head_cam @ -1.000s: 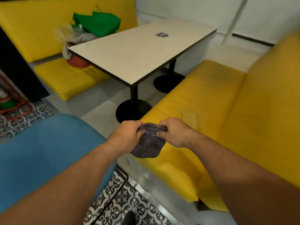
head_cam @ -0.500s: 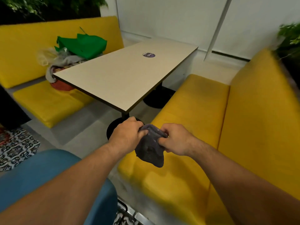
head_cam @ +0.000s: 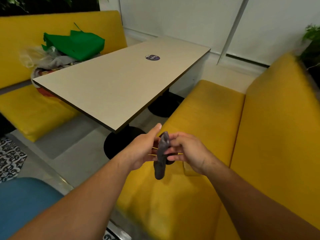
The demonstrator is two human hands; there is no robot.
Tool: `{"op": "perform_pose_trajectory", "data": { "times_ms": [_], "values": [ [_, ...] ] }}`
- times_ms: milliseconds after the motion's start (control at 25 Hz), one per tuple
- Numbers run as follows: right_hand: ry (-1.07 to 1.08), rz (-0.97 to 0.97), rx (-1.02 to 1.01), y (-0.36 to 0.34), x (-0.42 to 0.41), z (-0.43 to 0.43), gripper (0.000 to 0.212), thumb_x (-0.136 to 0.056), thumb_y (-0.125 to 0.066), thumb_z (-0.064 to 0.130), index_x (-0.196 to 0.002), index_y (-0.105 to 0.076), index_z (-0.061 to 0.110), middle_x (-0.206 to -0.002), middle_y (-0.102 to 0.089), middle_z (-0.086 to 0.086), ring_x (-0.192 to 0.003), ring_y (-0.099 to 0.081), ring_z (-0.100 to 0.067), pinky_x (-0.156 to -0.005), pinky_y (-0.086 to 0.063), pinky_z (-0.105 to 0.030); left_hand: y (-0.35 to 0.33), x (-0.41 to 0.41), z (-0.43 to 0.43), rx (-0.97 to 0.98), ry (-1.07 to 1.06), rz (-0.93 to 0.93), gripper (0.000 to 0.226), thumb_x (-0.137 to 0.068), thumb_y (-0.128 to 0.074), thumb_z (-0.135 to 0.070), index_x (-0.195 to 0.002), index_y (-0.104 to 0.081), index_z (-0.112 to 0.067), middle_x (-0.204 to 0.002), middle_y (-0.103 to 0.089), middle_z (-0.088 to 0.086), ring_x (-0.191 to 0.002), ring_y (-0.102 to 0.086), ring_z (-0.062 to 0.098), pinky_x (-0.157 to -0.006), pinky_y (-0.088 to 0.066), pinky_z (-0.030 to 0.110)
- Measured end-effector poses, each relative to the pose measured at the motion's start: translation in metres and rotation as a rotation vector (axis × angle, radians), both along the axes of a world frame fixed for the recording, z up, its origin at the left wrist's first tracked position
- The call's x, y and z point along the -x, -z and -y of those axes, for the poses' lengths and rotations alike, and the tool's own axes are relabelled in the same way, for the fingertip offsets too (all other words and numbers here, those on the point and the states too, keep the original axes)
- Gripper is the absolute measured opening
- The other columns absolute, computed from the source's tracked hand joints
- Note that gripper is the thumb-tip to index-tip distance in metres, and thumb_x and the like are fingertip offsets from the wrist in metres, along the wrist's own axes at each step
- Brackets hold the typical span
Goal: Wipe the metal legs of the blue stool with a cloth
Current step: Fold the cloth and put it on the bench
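Up and right of the blue stool, the dark grey cloth, bunched a moment ago, now hangs narrow, pinched by the right hand, the left hand loosened flat-fingered against it; the unseen legs likely await wiping.

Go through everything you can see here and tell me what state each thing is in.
cloth: bunched into a narrow strip, hanging between the hands.
right hand: fingers curled, pinching the cloth.
left hand: fingers straight, touching the cloth.
stool: only the blue seat shows; legs out of view.
green bag: lying crumpled on the bench.
table: standing, sticker on top.
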State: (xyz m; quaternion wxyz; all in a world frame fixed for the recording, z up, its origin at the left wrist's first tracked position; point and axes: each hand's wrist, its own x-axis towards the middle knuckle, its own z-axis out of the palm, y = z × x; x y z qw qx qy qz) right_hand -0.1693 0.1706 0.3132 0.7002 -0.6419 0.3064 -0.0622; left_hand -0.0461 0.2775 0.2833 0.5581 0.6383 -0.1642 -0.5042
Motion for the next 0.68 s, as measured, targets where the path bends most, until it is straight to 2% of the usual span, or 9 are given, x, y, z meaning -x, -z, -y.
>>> {"op": "perform_pose_trajectory", "data": {
  "times_ms": [120, 240, 280, 360, 440, 520, 560, 600, 680],
  "values": [
    [-0.068, 0.012, 0.014, 0.003, 0.001, 0.036, 0.031, -0.087, -0.044, -0.005, -0.105, -0.065, 0.008, -0.097, -0.074, -0.010, -0.085, -0.071, -0.025, -0.072, -0.057, -0.035, 0.008, -0.003, 0.028, 0.108, 0.114, 0.006, 0.036, -0.078, -0.067, -0.052, -0.096, -0.076, -0.022, -0.098, -0.075, 0.006, -0.092, -0.071, 0.019, -0.073, -0.056, 0.030],
    [-0.017, -0.008, 0.003, 0.008, -0.001, 0.079, 0.023, -0.088, -0.044, -0.003, -0.100, -0.060, 0.008, -0.092, -0.074, -0.013, -0.076, -0.071, -0.027, -0.066, -0.058, -0.036, 0.018, -0.003, 0.063, 0.138, 0.099, -0.030, 0.025, -0.086, -0.067, -0.022, -0.107, -0.069, -0.008, -0.092, -0.073, 0.008, -0.085, -0.071, 0.017, -0.067, -0.054, 0.026],
    [0.025, -0.037, 0.053, 0.013, -0.001, 0.096, 0.020, -0.089, -0.044, -0.002, -0.096, -0.059, 0.009, -0.089, -0.073, -0.014, -0.070, -0.070, -0.025, -0.062, -0.057, -0.035, 0.019, -0.003, 0.077, 0.122, 0.107, -0.005, 0.023, -0.090, -0.064, -0.016, -0.108, -0.066, -0.003, -0.090, -0.073, 0.008, -0.082, -0.070, 0.016, -0.065, -0.054, 0.026],
    [0.065, -0.118, 0.349, 0.026, 0.004, 0.130, 0.020, -0.089, -0.048, 0.000, -0.095, -0.058, 0.017, -0.095, -0.068, -0.011, -0.071, -0.064, -0.019, -0.063, -0.052, -0.035, 0.019, -0.004, 0.102, 0.050, 0.172, 0.126, 0.017, -0.092, -0.060, -0.011, -0.105, -0.064, 0.000, -0.086, -0.072, 0.008, -0.078, -0.068, 0.015, -0.066, -0.054, 0.028],
    [-0.077, -0.193, 0.619, 0.041, 0.008, 0.163, 0.042, -0.084, -0.059, 0.001, -0.117, -0.056, 0.026, -0.128, -0.055, -0.005, -0.101, -0.058, -0.018, -0.075, -0.049, -0.031, 0.019, -0.007, 0.128, -0.030, 0.324, 0.316, 0.014, -0.091, -0.060, -0.011, -0.098, -0.064, 0.001, -0.083, -0.068, 0.009, -0.077, -0.064, 0.018, -0.071, -0.053, 0.036],
    [-0.338, -0.259, 0.706, 0.057, 0.006, 0.195, 0.070, -0.077, -0.070, 0.006, -0.137, -0.046, 0.031, -0.155, -0.026, 0.001, -0.137, -0.032, -0.017, -0.095, -0.037, -0.025, 0.022, -0.011, 0.157, -0.089, 0.512, 0.497, 0.012, -0.089, -0.061, -0.012, -0.085, -0.062, -0.001, -0.074, -0.059, 0.009, -0.069, -0.054, 0.019, -0.066, -0.045, 0.039],
    [-0.434, -0.288, 0.727, 0.065, 0.003, 0.209, 0.069, -0.075, -0.074, 0.009, -0.135, -0.049, 0.032, -0.156, -0.021, 0.003, -0.141, -0.022, -0.015, -0.100, -0.031, -0.024, 0.026, -0.014, 0.170, -0.108, 0.580, 0.558, 0.012, -0.088, -0.061, -0.013, -0.079, -0.061, -0.005, -0.071, -0.056, 0.008, -0.066, -0.050, 0.018, -0.063, -0.040, 0.037],
    [-0.486, -0.304, 0.731, 0.071, 0.000, 0.220, 0.057, -0.075, -0.075, 0.011, -0.126, -0.057, 0.029, -0.155, -0.025, 0.002, -0.141, -0.024, -0.014, -0.102, -0.029, -0.023, 0.031, -0.017, 0.182, -0.114, 0.611, 0.595, 0.012, -0.088, -0.061, -0.013, -0.077, -0.061, -0.007, -0.070, -0.056, 0.010, -0.065, -0.049, 0.018, -0.063, -0.039, 0.035],
    [-0.470, -0.331, 0.629, 0.085, -0.003, 0.243, 0.024, -0.077, -0.074, 0.013, -0.099, -0.067, 0.019, -0.134, -0.056, -0.004, -0.122, -0.051, -0.018, -0.096, -0.040, -0.026, 0.047, -0.022, 0.203, -0.103, 0.576, 0.593, 0.009, -0.088, -0.060, -0.012, -0.083, -0.065, -0.006, -0.081, -0.065, 0.019, -0.071, -0.054, 0.018, -0.066, -0.044, 0.037]
  ]
}}
